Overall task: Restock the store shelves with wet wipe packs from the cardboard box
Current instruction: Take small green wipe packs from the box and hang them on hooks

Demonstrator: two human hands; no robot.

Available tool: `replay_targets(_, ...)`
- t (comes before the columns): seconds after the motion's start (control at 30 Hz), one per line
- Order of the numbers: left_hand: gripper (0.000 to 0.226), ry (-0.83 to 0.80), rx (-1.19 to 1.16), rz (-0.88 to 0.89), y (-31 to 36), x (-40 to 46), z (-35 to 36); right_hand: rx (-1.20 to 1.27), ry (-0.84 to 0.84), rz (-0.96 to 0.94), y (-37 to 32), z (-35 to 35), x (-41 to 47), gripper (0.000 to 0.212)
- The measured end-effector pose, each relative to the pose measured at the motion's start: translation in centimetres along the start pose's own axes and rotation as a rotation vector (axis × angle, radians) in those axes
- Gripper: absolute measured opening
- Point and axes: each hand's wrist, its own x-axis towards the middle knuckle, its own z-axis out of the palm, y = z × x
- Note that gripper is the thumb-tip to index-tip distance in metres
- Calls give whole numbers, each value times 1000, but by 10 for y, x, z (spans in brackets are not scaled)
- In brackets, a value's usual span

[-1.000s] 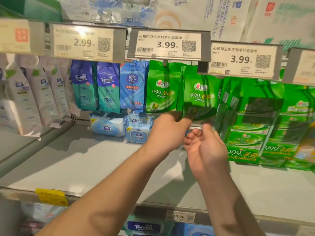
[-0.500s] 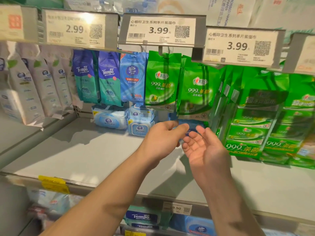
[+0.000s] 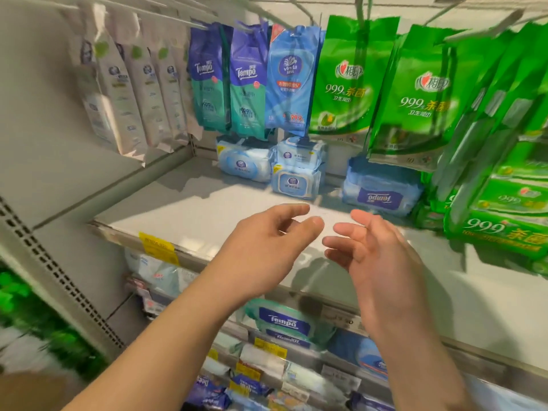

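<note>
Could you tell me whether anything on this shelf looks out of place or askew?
Yes: the blue Tempo pack at the back of the shelf lies with its label upside down, unlike the neighbouring Vinda packs.

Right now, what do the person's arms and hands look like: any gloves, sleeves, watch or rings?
Both arms are bare as far as the picture shows, with no sleeve in view. The left hand and the right hand wear no gloves. No watch, band or ring shows on either.
</note>
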Motion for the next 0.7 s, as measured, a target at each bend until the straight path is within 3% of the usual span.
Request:
replay_targets(0.13,51,77,52,-37,-24,-23,-29,-199,-62,-30,16,16,-18,21)
replay_targets(0.37,64,161,299,-41,-67,-95,-93,-578,-295,-110,58,67,-63,27)
replay_targets(0.47,75,240,425,-119,-94,-139,-125,-713,-421,-115,81,95,-95,51)
replay_targets(0.57,90,362,600,-197,-118,-192,-157,-884,-549,-169,103,125,-131,42)
replay_targets(0.7,97,514,657,-330,-144,-273,-195,-1070,-737,-203,130,166,-188,44)
